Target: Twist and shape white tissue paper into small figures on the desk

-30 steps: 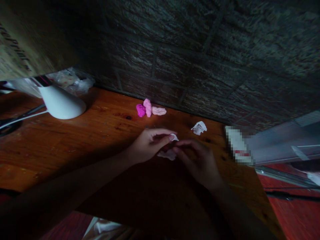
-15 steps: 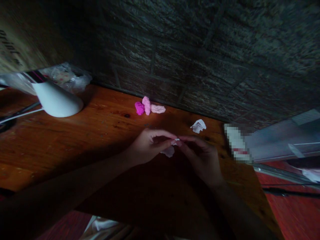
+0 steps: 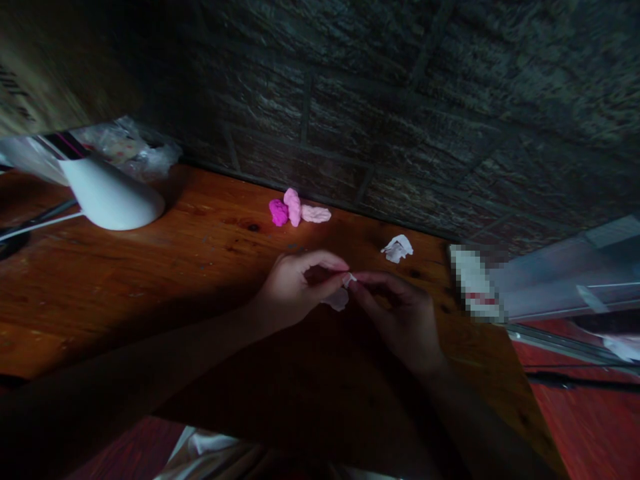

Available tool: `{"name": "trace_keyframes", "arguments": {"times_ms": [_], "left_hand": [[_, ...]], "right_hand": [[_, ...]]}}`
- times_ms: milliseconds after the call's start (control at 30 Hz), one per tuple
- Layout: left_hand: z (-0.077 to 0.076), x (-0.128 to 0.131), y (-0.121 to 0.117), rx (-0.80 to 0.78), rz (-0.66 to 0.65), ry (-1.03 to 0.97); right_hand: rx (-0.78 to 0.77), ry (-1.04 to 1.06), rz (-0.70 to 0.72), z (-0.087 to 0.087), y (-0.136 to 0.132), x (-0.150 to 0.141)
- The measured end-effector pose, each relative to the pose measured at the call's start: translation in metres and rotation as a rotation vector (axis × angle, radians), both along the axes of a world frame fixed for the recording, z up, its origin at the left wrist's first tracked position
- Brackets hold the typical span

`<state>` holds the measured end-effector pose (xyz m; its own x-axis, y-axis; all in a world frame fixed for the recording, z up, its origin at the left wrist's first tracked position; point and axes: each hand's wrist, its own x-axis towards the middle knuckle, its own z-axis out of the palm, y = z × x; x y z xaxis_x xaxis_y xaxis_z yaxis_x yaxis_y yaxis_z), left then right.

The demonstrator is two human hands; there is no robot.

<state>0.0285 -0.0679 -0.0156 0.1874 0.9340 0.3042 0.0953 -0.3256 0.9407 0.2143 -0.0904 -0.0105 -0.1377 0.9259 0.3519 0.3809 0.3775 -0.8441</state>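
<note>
Over the wooden table, my left hand [image 3: 295, 287] and my right hand [image 3: 403, 317] meet fingertip to fingertip. Thumbs and forefingers of both pinch a small white piece of modelling clay [image 3: 350, 280], mostly covered by the fingers. Just below the left fingertips is a pale, flat piece [image 3: 337, 299]; whether it lies on the table or hangs from the fingers I cannot tell. A thin, crumpled white piece [image 3: 398, 249] lies beyond the right hand. Farther back sit three lumps of clay touching one another: magenta [image 3: 279, 213], pink [image 3: 293, 207] and light pink [image 3: 317, 214].
A white lamp-like stand [image 3: 115, 200] with a cable is at the left, before a clear plastic bag [image 3: 150, 157] and a cardboard box [image 3: 60, 73]. Behind the table [image 3: 210, 233] rises a dark stone wall [image 3: 330, 100]. A translucent bin [image 3: 565, 273] stands at the right edge.
The small white piece has turned slightly between my fingertips, and my left fingers have shifted a little. The view has moved slightly. The clay lumps on the table stay in place.
</note>
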Motion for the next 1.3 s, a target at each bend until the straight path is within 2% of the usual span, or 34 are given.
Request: {"name": "trace_keyframes", "arguments": {"times_ms": [133,333,733,867,933,1100,1200,1300], "left_hand": [[-0.002,0.002,-0.002,0.015,0.029,0.012],[0.0,-0.001,-0.001,0.027,-0.022,0.073],[0.0,-0.004,0.0,0.063,-0.052,0.192],[0.004,-0.004,-0.002,0.068,-0.075,0.22],[0.005,-0.003,-0.002,0.003,-0.105,0.154],[0.001,0.0,0.001,-0.23,-0.152,-0.164],[0.001,-0.002,0.008,-0.316,-0.093,-0.276],[0.003,-0.005,0.014,-0.359,-0.003,-0.353]], "right_hand": [[-0.004,0.054,-0.036,0.0,-0.002,-0.004],[-0.058,0.147,-0.061,0.0,0.0,-0.005],[-0.159,0.193,-0.031,-0.002,0.002,-0.004],[-0.123,0.141,-0.012,-0.002,0.001,-0.002],[-0.082,0.101,-0.001,-0.002,0.0,-0.001],[0.108,-0.081,0.005,0.003,-0.005,0.0],[0.192,-0.141,0.003,0.007,-0.008,0.0],[0.218,-0.08,-0.016,0.008,-0.009,0.001]]}}
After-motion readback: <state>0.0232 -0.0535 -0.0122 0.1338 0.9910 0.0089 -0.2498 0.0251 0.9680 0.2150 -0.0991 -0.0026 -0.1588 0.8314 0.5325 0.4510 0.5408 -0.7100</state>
